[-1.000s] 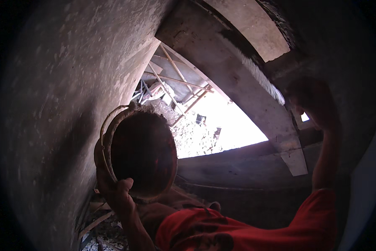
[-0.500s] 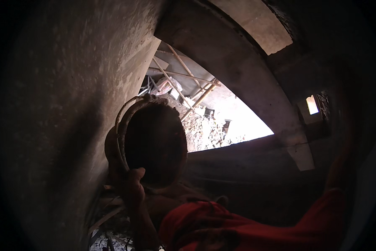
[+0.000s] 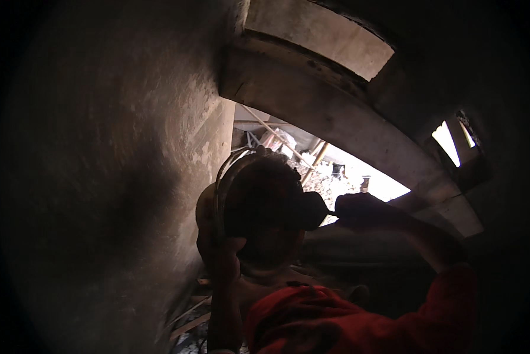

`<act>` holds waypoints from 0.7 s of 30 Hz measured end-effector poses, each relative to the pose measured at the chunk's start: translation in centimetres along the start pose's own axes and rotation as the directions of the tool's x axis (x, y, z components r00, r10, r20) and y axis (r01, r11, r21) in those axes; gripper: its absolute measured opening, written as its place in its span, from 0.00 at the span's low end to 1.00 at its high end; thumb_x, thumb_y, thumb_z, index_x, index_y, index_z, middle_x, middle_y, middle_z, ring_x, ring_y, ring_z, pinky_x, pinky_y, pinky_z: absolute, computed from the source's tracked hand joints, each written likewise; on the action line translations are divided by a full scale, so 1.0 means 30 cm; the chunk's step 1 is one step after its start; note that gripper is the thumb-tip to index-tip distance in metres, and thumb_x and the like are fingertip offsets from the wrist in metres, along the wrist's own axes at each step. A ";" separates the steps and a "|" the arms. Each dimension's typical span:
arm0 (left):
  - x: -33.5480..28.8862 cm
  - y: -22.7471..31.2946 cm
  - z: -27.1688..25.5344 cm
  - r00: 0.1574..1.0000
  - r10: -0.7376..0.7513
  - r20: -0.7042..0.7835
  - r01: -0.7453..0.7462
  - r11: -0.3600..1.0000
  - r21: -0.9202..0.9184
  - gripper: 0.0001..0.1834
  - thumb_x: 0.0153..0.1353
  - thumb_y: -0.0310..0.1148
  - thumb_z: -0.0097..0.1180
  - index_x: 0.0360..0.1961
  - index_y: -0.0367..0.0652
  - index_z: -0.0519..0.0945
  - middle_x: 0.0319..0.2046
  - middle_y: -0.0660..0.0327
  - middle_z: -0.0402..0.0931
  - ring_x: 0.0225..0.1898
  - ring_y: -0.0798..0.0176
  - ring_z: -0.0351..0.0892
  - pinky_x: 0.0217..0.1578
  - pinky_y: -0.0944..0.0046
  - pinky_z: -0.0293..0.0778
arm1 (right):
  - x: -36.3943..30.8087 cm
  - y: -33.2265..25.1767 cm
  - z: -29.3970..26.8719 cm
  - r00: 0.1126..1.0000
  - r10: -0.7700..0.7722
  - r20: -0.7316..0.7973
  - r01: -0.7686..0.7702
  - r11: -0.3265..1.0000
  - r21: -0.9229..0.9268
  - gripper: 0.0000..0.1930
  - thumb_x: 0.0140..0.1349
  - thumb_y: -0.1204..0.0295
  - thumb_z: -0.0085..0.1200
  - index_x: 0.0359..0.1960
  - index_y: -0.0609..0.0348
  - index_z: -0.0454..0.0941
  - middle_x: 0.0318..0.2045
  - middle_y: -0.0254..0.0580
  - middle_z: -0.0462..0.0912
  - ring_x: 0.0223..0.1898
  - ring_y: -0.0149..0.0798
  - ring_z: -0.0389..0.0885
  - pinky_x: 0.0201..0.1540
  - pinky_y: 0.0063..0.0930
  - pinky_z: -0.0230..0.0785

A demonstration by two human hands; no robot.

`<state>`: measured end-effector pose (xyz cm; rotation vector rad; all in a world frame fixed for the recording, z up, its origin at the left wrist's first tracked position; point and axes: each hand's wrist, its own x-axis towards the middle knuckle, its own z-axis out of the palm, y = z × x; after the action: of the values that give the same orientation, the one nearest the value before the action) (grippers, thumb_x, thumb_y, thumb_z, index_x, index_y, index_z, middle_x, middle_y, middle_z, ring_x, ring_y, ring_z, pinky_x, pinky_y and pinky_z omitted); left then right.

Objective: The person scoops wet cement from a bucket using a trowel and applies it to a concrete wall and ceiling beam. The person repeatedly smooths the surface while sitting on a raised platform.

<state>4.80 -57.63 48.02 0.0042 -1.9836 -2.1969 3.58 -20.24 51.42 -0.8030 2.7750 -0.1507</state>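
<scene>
In dim light, my left hand is closed on the lower left rim of a round, dark bucket-like container, held up beside the wall. A thin pale hoop curves along its left side. Shadow hides its inside. At the container's right edge is the dark, rounded blade of a trowel, joined by a thin neck to the grip inside my right hand. My right fingers are closed and mostly in silhouette. Whether the blade touches the container or carries anything, I cannot tell.
A rough plastered wall rises close on the left. Overhead, a concrete beam runs diagonally to the right. Beyond a bright opening are wooden poles and rubble. Sticks lie low beside the wall.
My right hand has come in from the right with the trowel, up to the container. The container and my left hand now sit further right and lower in the picture; the view has shifted too.
</scene>
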 end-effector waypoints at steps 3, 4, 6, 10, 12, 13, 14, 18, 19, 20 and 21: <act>0.014 0.053 0.031 0.999 0.050 0.019 -0.051 0.999 0.010 0.46 0.42 0.28 0.58 0.70 0.38 0.68 0.66 0.50 0.69 0.70 0.51 0.67 0.70 0.55 0.63 | -0.003 0.006 0.047 0.996 -0.040 -0.082 0.048 0.994 0.098 0.11 0.62 0.65 0.59 0.40 0.60 0.80 0.37 0.46 0.81 0.33 0.51 0.84 0.33 0.42 0.78; 0.019 0.067 0.039 0.999 0.036 0.010 -0.036 0.999 0.039 0.45 0.44 0.28 0.58 0.70 0.37 0.69 0.65 0.50 0.71 0.69 0.52 0.68 0.69 0.56 0.64 | -0.002 0.000 0.045 0.998 -0.025 -0.053 0.030 0.995 0.096 0.11 0.62 0.66 0.58 0.41 0.60 0.80 0.37 0.46 0.82 0.33 0.51 0.84 0.34 0.42 0.79; 0.003 0.094 0.052 0.974 -0.217 -0.064 0.207 0.968 -0.139 0.42 0.49 0.25 0.62 0.69 0.34 0.69 0.63 0.53 0.74 0.64 0.58 0.72 0.60 0.62 0.72 | 0.009 -0.024 0.034 0.999 0.004 0.042 -0.006 0.998 0.067 0.12 0.62 0.67 0.58 0.42 0.61 0.80 0.39 0.47 0.82 0.34 0.51 0.85 0.35 0.42 0.79; 0.008 0.138 0.073 0.974 -0.222 -0.054 0.210 0.963 -0.172 0.46 0.37 0.16 0.58 0.67 0.34 0.71 0.57 0.56 0.76 0.60 0.60 0.76 0.55 0.65 0.77 | 0.091 -0.114 0.033 0.968 0.047 0.247 -0.031 0.997 -0.065 0.13 0.62 0.69 0.58 0.45 0.62 0.80 0.41 0.49 0.82 0.34 0.52 0.85 0.36 0.43 0.81; 0.024 0.151 0.092 0.997 -0.074 0.026 0.078 0.965 -0.249 0.48 0.35 0.16 0.57 0.67 0.33 0.71 0.58 0.57 0.76 0.61 0.59 0.76 0.59 0.64 0.75 | 0.144 -0.169 0.057 0.942 0.042 0.332 -0.004 0.993 -0.116 0.14 0.62 0.70 0.58 0.47 0.63 0.79 0.43 0.50 0.82 0.35 0.52 0.85 0.37 0.43 0.81; 0.033 0.152 0.107 0.996 -0.087 -0.004 0.082 0.956 -0.281 0.48 0.33 0.16 0.54 0.66 0.33 0.72 0.59 0.56 0.76 0.62 0.57 0.76 0.63 0.60 0.73 | 0.160 -0.192 0.069 0.925 0.037 0.379 0.013 0.992 -0.127 0.14 0.62 0.70 0.58 0.47 0.63 0.79 0.43 0.50 0.82 0.35 0.52 0.85 0.37 0.43 0.82; 0.041 0.158 0.105 0.999 -0.039 -0.006 0.037 0.984 -0.172 0.48 0.32 0.16 0.54 0.66 0.33 0.72 0.59 0.56 0.76 0.62 0.56 0.76 0.64 0.59 0.72 | 0.169 -0.215 0.075 0.908 0.023 0.419 0.032 0.992 -0.124 0.14 0.62 0.71 0.58 0.48 0.63 0.79 0.44 0.50 0.83 0.35 0.52 0.85 0.38 0.44 0.82; 0.050 0.154 0.098 0.998 0.066 0.006 -0.065 0.995 -0.079 0.46 0.31 0.18 0.54 0.63 0.33 0.74 0.59 0.55 0.76 0.61 0.56 0.77 0.66 0.57 0.70 | 0.162 -0.263 0.028 0.919 -0.006 0.394 0.036 0.997 -0.069 0.16 0.61 0.74 0.58 0.50 0.65 0.79 0.46 0.53 0.83 0.36 0.52 0.86 0.40 0.44 0.84; 0.042 0.149 0.094 0.998 0.057 0.003 -0.056 0.990 -0.133 0.45 0.31 0.19 0.54 0.62 0.33 0.75 0.59 0.55 0.76 0.60 0.56 0.77 0.66 0.57 0.70 | 0.160 -0.274 0.007 0.937 -0.007 0.351 0.025 0.999 -0.044 0.16 0.60 0.75 0.57 0.50 0.65 0.80 0.46 0.54 0.83 0.37 0.52 0.87 0.41 0.44 0.84; 0.032 0.145 0.091 0.999 0.041 -0.010 -0.042 0.992 -0.117 0.43 0.31 0.19 0.54 0.60 0.33 0.76 0.59 0.55 0.76 0.60 0.56 0.77 0.65 0.57 0.70 | 0.157 -0.291 -0.010 0.952 -0.009 0.306 0.015 1.000 -0.019 0.16 0.59 0.77 0.57 0.50 0.66 0.80 0.46 0.56 0.82 0.38 0.52 0.87 0.42 0.43 0.85; 0.023 0.141 0.087 0.999 0.021 -0.027 -0.024 0.995 -0.096 0.41 0.32 0.20 0.55 0.57 0.33 0.76 0.59 0.55 0.76 0.60 0.57 0.77 0.65 0.57 0.70 | 0.160 -0.302 -0.027 0.963 -0.117 0.242 0.151 0.980 -0.127 0.16 0.59 0.76 0.57 0.50 0.66 0.80 0.45 0.56 0.82 0.39 0.51 0.88 0.42 0.43 0.85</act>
<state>4.37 -55.54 52.55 -0.0028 -1.8536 -2.2637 4.08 -30.43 52.73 -0.9780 2.5316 0.1163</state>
